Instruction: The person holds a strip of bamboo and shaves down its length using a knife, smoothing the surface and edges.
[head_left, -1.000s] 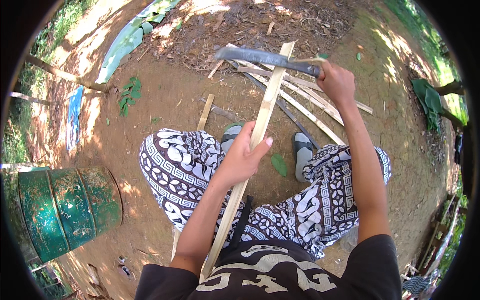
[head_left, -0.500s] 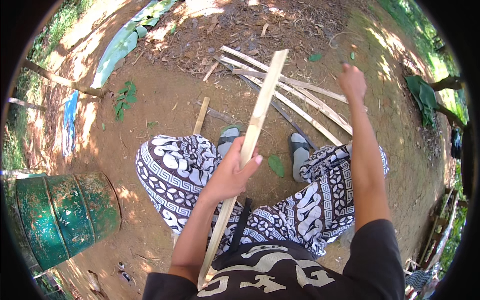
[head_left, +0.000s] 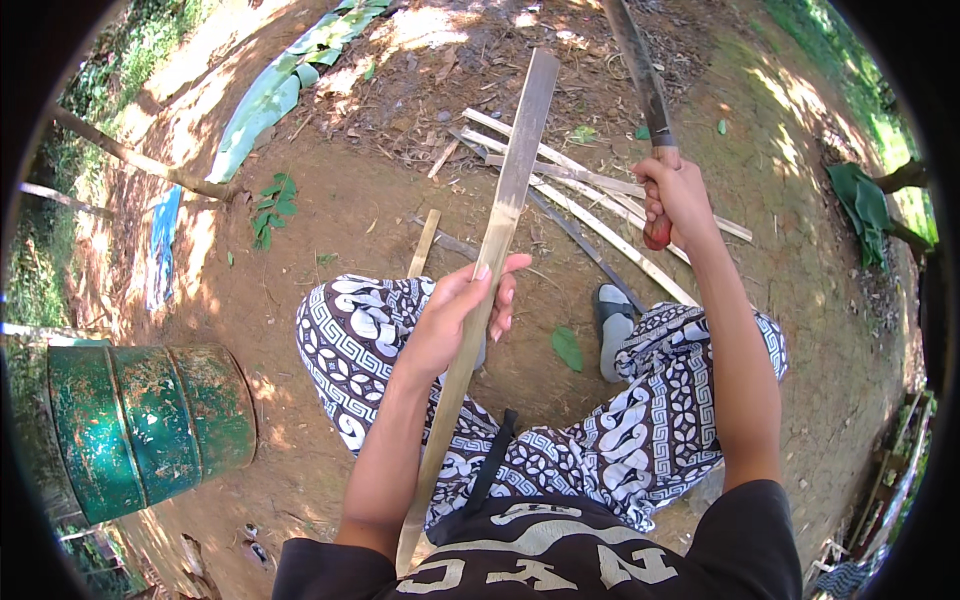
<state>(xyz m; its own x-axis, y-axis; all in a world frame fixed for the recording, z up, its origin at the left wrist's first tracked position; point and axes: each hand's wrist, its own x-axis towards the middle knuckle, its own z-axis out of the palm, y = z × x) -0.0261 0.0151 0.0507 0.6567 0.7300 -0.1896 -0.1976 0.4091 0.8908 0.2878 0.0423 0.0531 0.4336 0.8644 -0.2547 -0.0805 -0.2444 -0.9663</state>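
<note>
A long bamboo strip (head_left: 522, 140) slants from my waist up past my knees. My left hand (head_left: 450, 318) holds it around the middle, thumb across its upper face and the fingers loosely apart beneath. That face is grey-brown toward the far end and yellower nearer me. My right hand (head_left: 678, 198) is closed around the reddish handle of a machete (head_left: 643, 85), off to the right and apart from the strip. The dark blade points away from me, its tip cut off by the top of the picture.
Several pale split strips (head_left: 610, 228) lie crossed on the dirt ahead, with a short wooden piece (head_left: 425, 243) near my left knee. A rusty green drum (head_left: 150, 425) lies at left. Large green leaves (head_left: 262, 115) lie far left; a blue sheet (head_left: 162, 245) is below them.
The bamboo strip has turned over, from its pale face to a grey-brown one, and my left fingers have loosened. My right hand has lowered slightly toward me, and the machete blade now shows.
</note>
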